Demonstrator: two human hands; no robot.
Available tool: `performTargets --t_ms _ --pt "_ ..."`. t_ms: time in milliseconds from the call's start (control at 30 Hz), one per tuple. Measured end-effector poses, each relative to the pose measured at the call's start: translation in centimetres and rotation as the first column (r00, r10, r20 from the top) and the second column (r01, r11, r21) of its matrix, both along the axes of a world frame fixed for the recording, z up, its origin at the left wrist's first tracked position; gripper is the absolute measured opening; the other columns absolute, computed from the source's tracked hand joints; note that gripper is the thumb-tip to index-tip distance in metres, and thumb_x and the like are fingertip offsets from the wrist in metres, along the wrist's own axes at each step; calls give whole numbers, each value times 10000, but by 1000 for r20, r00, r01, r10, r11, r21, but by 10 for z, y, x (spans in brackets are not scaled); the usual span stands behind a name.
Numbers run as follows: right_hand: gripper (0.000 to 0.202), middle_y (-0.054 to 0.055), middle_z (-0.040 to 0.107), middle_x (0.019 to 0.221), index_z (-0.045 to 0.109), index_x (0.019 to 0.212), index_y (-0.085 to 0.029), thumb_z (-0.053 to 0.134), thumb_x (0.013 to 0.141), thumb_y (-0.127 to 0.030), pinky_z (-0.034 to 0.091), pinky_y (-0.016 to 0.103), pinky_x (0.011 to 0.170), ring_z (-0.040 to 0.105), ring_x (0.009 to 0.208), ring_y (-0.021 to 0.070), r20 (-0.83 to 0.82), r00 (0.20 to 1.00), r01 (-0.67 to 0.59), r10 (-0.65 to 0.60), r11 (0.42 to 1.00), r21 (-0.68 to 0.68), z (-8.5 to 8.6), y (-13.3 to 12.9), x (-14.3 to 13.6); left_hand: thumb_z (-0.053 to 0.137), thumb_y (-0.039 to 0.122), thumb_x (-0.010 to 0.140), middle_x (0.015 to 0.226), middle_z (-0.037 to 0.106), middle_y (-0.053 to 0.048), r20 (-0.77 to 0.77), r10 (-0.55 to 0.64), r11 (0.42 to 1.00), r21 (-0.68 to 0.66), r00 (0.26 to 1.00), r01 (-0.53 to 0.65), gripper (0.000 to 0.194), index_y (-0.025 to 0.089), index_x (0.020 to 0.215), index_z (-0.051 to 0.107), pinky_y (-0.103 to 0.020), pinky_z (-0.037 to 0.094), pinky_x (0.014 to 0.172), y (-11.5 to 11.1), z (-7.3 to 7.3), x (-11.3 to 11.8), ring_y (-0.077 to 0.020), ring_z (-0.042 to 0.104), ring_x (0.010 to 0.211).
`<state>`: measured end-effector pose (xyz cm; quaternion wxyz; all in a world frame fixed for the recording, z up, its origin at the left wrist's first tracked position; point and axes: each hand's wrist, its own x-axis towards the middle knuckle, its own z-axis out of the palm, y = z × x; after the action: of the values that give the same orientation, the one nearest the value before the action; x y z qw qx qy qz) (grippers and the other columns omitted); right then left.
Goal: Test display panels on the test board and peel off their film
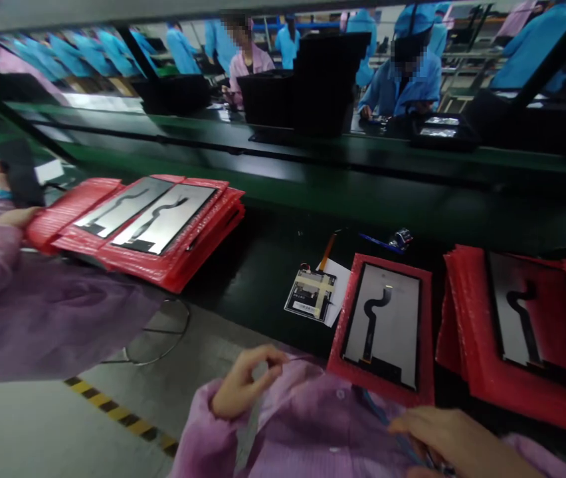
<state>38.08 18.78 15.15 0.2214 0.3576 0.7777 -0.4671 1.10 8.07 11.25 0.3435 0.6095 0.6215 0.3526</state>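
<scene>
My left hand (250, 382) is raised before my pink smock, thumb and forefinger curled towards each other; whether something thin is between them is too small to tell. Low on the right, my right hand (442, 435) is bent round a small metallic item at the bottom edge, partly cut off, with a blue cord (382, 415) running up beside it. Just beyond that hand lies a display panel (387, 325) with a black flex cable, on a red bubble-wrap sleeve (425, 338). Left of it, a small taped circuit module (310, 292) rests partly on white paper (341, 285).
Red sleeves with a panel (517, 312) are stacked at the right. Another red stack (178, 265) with two panels stands at the left, touched by a co-worker's hand (16, 217). A blue strap (382, 241) lies at the back. Black trays (330, 79) stand beyond.
</scene>
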Motion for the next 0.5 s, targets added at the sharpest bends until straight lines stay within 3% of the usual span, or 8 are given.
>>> performTargets --t_ms 67,133,200,233,267,367,433,500 --pt "611 33 598 1222 592 1265 -417 419 802 -776 473 432 993 600 1086 229 -230 973 39 -21 996 77 37 24 -21 493 408 951 816 633 -56 -17 95 989 119 995 -92 298 151 933 643 -251 460 695 37 28 1 -129 578 716" --pt "571 35 637 1020 576 1264 -342 385 876 -713 486 341 786 612 838 166 -323 941 170 -96 963 208 53 56 -46 469 408 964 902 636 -64 -104 189 965 203 976 -165 310 147 997 634 -268 469 760 83 46 2 -144 588 806" --pt "572 64 635 930 499 1347 -246 374 931 -619 443 343 760 606 816 191 -271 927 361 -260 812 458 49 91 -68 447 375 964 986 625 -86 -342 220 966 210 914 -154 306 132 1004 627 -313 467 839 134 53 4 -173 579 881" --pt "606 109 633 969 470 1361 -176 412 927 -595 433 366 774 613 898 245 -196 908 412 -370 706 575 41 107 -77 474 352 949 1012 613 -95 -473 217 972 189 854 -143 291 123 1052 622 -342 457 890 159 53 6 -197 572 937" --pt "628 161 622 1037 472 1326 -118 485 899 -578 426 393 791 607 985 311 -126 885 422 -448 659 623 32 120 -83 499 362 941 1096 595 -116 -576 202 978 159 792 -134 343 112 1155 596 -371 447 925 182 52 9 -224 563 1006" --pt "531 184 613 1083 550 1102 -97 583 845 -560 418 401 804 600 1035 360 -126 858 475 -499 675 564 2 146 -88 532 462 923 1224 552 -167 -755 123 991 63 644 -115 564 80 1335 487 -435 450 920 235 44 19 -318 517 1144" --pt "454 110 642 973 570 976 -126 583 846 -560 425 327 743 646 865 248 -192 855 513 -483 725 460 -14 151 -86 563 466 901 1234 550 -178 -805 73 995 15 588 -103 615 62 1352 462 -460 449 911 253 39 24 -349 511 1161" --pt "394 37 635 849 574 941 -145 579 863 -531 412 248 657 618 677 125 -271 841 538 -468 775 333 -24 151 -84 569 374 895 1233 553 -174 -813 52 996 -1 580 -90 588 59 1373 436 -469 445 913 259 34 27 -346 526 1147"
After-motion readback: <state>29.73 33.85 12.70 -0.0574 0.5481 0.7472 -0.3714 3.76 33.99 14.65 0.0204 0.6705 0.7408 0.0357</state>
